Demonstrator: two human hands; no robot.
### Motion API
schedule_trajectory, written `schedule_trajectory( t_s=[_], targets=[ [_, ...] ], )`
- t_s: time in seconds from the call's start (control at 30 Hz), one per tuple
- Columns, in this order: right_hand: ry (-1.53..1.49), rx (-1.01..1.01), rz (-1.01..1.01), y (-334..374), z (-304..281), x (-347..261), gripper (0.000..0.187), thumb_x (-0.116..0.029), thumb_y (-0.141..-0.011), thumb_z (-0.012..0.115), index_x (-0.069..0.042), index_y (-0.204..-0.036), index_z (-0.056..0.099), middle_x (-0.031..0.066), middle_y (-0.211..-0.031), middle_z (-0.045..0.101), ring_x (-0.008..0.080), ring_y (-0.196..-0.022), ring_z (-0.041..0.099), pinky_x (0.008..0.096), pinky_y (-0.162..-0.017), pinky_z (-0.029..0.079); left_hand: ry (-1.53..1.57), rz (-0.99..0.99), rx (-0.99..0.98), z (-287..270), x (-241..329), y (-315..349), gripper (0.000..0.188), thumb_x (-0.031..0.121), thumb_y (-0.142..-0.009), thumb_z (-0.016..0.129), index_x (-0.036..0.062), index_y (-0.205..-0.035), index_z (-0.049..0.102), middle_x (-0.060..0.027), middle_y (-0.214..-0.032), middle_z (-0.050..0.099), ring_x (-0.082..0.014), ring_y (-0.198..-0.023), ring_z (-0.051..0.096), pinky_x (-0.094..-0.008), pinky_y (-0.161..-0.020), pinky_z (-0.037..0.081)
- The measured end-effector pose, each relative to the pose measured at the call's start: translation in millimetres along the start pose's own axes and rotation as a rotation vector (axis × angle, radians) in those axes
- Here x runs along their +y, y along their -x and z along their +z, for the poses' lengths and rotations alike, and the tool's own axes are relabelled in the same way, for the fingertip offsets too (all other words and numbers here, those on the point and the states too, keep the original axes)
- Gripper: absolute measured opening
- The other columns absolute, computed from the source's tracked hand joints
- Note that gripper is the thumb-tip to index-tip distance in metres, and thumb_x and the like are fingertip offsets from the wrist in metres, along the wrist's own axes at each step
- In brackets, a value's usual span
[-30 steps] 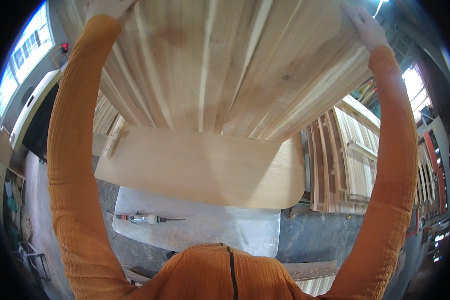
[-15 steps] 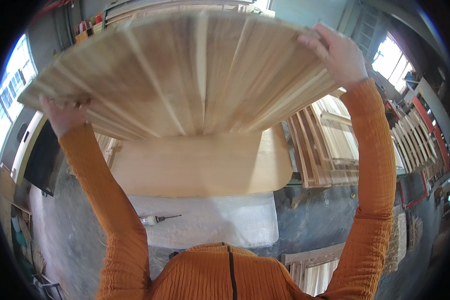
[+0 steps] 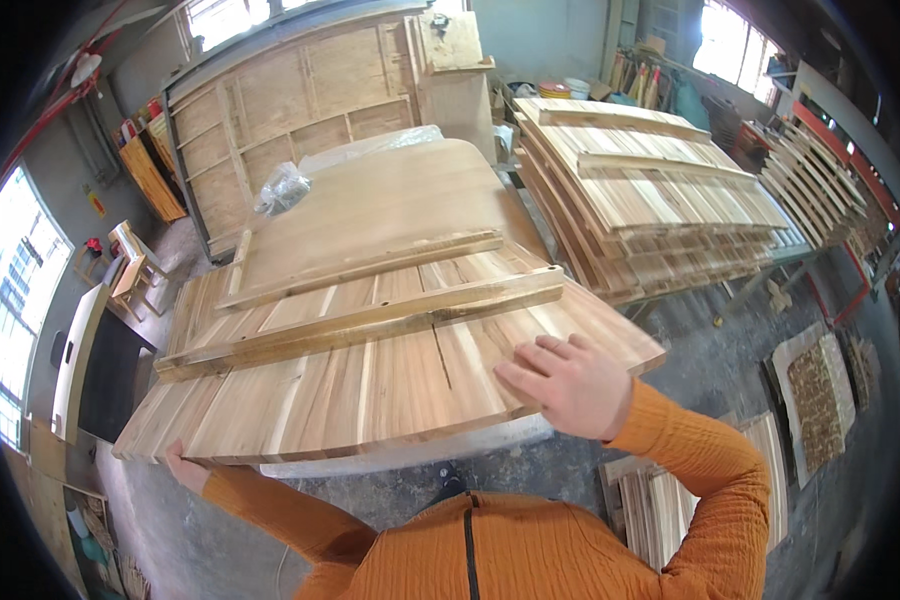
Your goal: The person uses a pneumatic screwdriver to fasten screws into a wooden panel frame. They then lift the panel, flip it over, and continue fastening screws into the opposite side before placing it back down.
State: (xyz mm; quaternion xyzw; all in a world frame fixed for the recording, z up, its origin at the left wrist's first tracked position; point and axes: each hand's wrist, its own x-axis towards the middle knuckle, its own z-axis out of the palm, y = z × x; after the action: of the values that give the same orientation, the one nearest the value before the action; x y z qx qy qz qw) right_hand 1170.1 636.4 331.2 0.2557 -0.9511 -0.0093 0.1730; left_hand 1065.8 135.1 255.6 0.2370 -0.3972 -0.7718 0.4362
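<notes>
A wide wooden panel [image 3: 315, 395] made of glued strips lies tilted before me, its near edge bowed. Two wooden battens, the nearer batten [image 3: 370, 322] and the farther batten [image 3: 360, 270], run across its upper face. A dark slit shows in the strips beside the nearer one. My left hand [image 3: 185, 467] is closed on the near left corner, its fingers mostly hidden below the panel. At the near right edge my right hand [image 3: 575, 388] has bent fingers over the top face; its thumb is hidden. Behind the panel is a smooth, round-cornered tan board [image 3: 400, 195].
Right of the panel stands a stack of similar battened panels [image 3: 660, 190]. Crumpled clear plastic [image 3: 282, 188] rests on the tan board. A large framed wooden crate side [image 3: 300, 100] stands behind. More slatted wood [image 3: 660, 505] leans low at my right.
The panel has come down from its raised position and turned, so the battened face now shows. Both hands have lowered with it. The screwdriver-like tool below is now out of sight.
</notes>
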Motion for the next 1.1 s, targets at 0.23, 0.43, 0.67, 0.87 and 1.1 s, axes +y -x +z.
schedule_trajectory(
  t_s=[0.23, 0.43, 0.67, 0.87, 1.1],
  targets=[
    [-0.088, 0.107, 0.09, 61.5, 54.7, -46.1, 0.053, -0.011, -0.061, 0.06, -0.008, -0.113, 0.05, 0.0107, -0.107, 0.052, 0.0248, -0.101, 0.05, 0.0376, -0.074, 0.043, -0.084, 0.117, -0.062, -31.2, 11.2, 3.9, 0.048, 0.018, -0.072, 0.053, -0.0024, -0.115, 0.048, -0.0179, -0.116, 0.047, -0.0258, -0.102, 0.049, -0.0357, -0.084, 0.042],
    [-0.35, 0.283, 0.21, 53.5, 166.4, -34.9, 0.065, -0.008, -0.058, 0.062, -0.005, -0.12, 0.045, 0.0149, -0.123, 0.045, 0.0304, -0.114, 0.042, 0.0398, -0.09, 0.039, -0.045, 0.486, -0.212, 114.2, 64.5, 159.2, 0.056, 0.013, -0.072, 0.049, -0.0015, -0.125, 0.038, -0.0173, -0.123, 0.041, -0.027, -0.105, 0.046, -0.0344, -0.084, 0.043],
    [-0.735, 0.22, 0.191, -35.7, 134.0, -23.3, 0.082, -0.022, -0.067, 0.07, -0.003, -0.133, 0.026, 0.0212, -0.13, 0.034, 0.0317, -0.12, 0.035, 0.0364, -0.096, 0.035, 0.343, 0.497, -0.682, 230.5, 19.6, 215.4, 0.071, -0.002, -0.065, 0.05, -0.0028, -0.131, 0.026, -0.0136, -0.125, 0.04, -0.0226, -0.108, 0.043, -0.0316, -0.095, 0.034],
    [-1.011, 0.413, 0.424, -135.1, 26.1, 30.2, 0.064, -0.017, -0.073, 0.064, 0.0, -0.128, 0.035, 0.02, -0.119, 0.047, 0.029, -0.106, 0.048, 0.0322, -0.087, 0.04, 0.238, 0.544, -1.045, 308.6, -19.1, 274.8, 0.083, -0.001, -0.063, 0.051, -0.0028, -0.136, 0.012, -0.0188, -0.133, 0.031, -0.0244, -0.114, 0.039, -0.0303, -0.095, 0.033],
    [-1.014, 0.645, 0.382, -158.1, 32.2, 143.4, 0.025, -0.004, -0.08, 0.053, 0.003, -0.104, 0.055, 0.0044, -0.093, 0.06, 0.0094, -0.085, 0.054, 0.0251, -0.073, 0.044, 0.193, 0.888, -1.337, 400.0, -36.4, 299.3, 0.071, 0.02, -0.072, 0.06, 0.0048, -0.133, 0.029, -0.0211, -0.136, 0.028, -0.0345, -0.126, 0.027, -0.038, -0.102, 0.027]
  ],
)
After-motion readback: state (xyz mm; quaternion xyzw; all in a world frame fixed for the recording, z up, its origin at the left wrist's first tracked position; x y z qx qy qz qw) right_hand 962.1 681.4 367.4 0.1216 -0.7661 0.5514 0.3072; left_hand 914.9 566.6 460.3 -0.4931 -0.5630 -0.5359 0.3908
